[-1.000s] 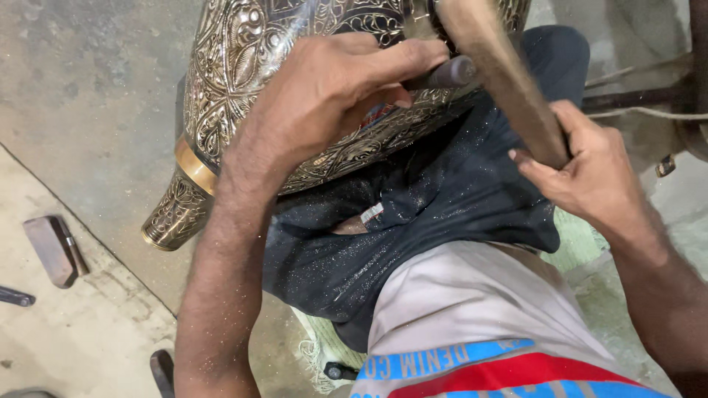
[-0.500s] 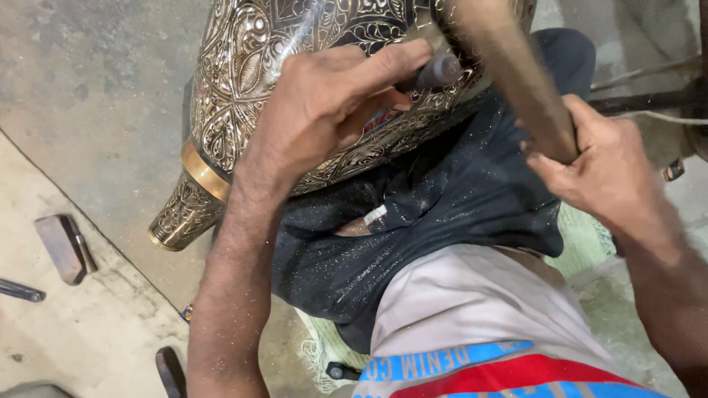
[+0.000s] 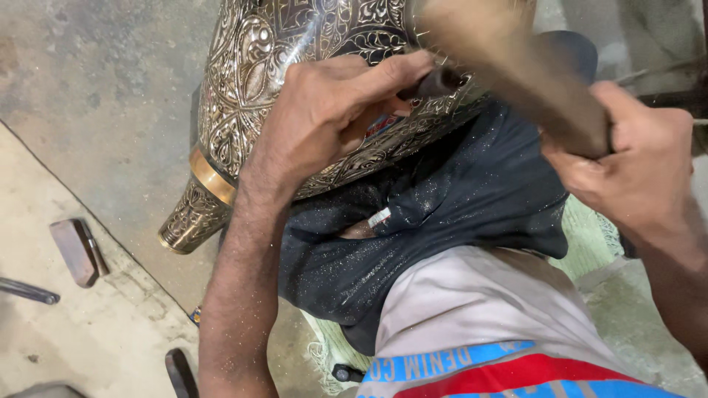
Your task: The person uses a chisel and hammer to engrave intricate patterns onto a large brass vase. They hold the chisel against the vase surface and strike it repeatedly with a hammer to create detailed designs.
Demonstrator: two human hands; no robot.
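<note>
A large engraved brass vase [image 3: 273,81] lies on its side across my lap, on a dark dusty cloth [image 3: 450,214]. My left hand [image 3: 332,110] rests on the vase's body and pinches a small dark chisel [image 3: 435,82] against the metal. My right hand [image 3: 634,166] grips the handle of a wooden mallet [image 3: 509,63], whose head is blurred just above the chisel's end. The vase's gold-banded foot [image 3: 193,214] points toward the lower left.
On the concrete floor at the left lie a small brown block [image 3: 74,250], a thin dark metal rod [image 3: 28,290] and another dark tool [image 3: 179,372] near the bottom edge. A pale green mat [image 3: 590,228] shows under my right leg.
The mallet head has swung down toward the chisel end. My left hand and the chisel stay at about the same spot on the vase.
</note>
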